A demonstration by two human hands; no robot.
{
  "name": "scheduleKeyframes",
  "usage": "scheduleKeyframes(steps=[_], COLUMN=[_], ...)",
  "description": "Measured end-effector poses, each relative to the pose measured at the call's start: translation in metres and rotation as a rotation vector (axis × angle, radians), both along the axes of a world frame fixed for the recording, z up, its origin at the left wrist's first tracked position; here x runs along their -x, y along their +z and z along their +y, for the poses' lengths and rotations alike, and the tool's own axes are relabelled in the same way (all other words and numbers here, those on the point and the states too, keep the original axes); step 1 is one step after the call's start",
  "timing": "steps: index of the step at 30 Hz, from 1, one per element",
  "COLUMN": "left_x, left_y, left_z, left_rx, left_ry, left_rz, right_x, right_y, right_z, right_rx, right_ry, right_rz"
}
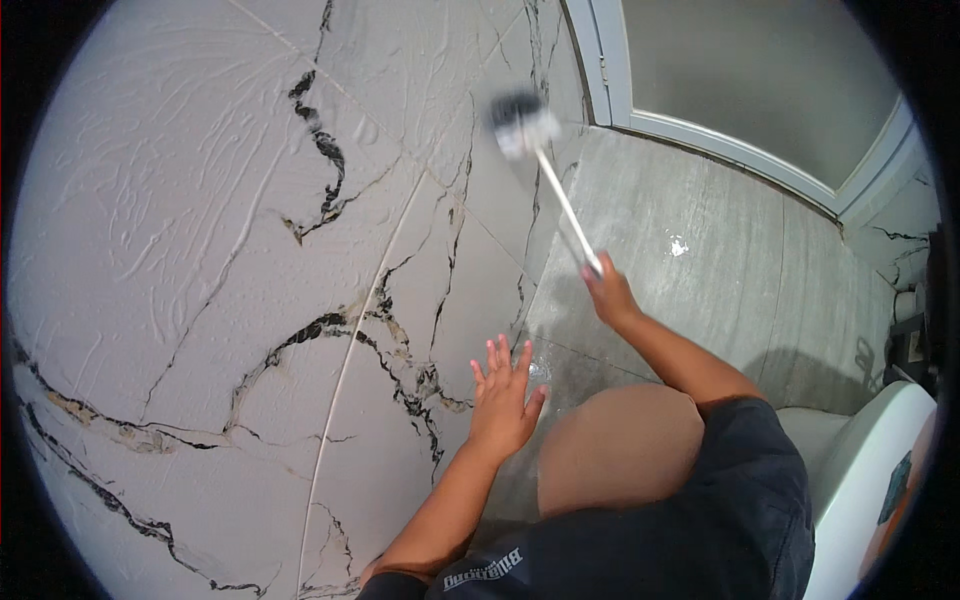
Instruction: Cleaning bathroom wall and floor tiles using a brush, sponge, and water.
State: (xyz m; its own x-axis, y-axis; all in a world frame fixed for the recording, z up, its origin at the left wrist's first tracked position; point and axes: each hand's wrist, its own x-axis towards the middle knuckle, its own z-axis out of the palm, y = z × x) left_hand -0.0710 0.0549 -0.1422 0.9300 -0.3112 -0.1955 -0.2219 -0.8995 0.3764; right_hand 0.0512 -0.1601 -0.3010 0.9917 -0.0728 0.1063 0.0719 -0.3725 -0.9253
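My right hand is closed around the end of the white handle of a scrub brush. The brush's head, white with dark bristles, is blurred and lies at or close to the marbled wall, near the doorway corner; whether it touches cannot be told. My left hand is open with fingers spread, next to the lower part of the wall, and holds nothing. Streaks of wet suds cover the wall's upper left, over black and tan veins.
A white-framed door with a frosted panel stands at the far right. Grey tile floor with wet patches lies between wall and door. Near my right side is a white toilet, with dark items beyond it.
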Motion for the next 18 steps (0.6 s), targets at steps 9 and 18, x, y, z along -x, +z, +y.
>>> scheduleKeyframes(steps=[9, 18], left_x=[0.006, -0.002], left_y=[0.01, 0.008], left_z=[0.019, -0.004], left_rx=[0.006, 0.058], left_ry=[0.068, 0.013], left_rz=[-0.029, -0.021], right_x=[0.097, 0.0], right_y=[-0.044, 0.021], right_z=[-0.018, -0.001], right_rx=[0.222, 0.014], right_ry=[0.198, 0.125], right_rz=[0.349, 0.067])
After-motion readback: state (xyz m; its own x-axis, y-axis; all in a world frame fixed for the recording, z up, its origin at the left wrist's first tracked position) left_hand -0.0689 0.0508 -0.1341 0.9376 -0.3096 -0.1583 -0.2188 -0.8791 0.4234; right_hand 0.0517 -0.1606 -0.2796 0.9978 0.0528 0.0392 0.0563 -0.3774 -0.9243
